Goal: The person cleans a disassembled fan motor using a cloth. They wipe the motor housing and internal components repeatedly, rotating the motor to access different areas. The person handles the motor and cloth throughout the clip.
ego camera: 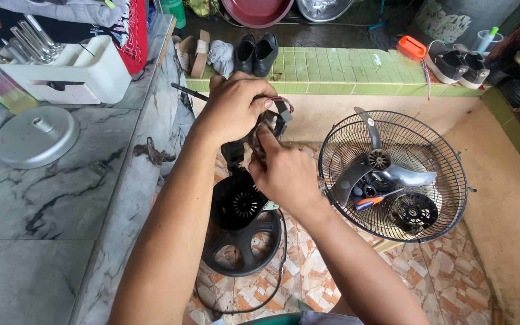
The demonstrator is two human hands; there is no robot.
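**Both hands gripping a fan motor part, fan already taken apart**

The grip of the left hand (233, 108) is closed around the top of a small dark fan motor part (272, 123) with wires, and the right hand (284, 174) pinches the same part from below with its fingers together. The part sits between the two hands, held in the air directly above the black motor housing (239, 204), which stands on a round black base (242, 250) on the tiled floor.

Judging by the scene, dismantling is well along: to the right of the housing lies the wire fan guard (392, 174), holding the loose grey blade (386, 174) and an orange-handled screwdriver (371, 200). Nothing looks reassembled yet. Left of the housing is a marble desk (61, 198) carrying a round metal lid (36, 137).
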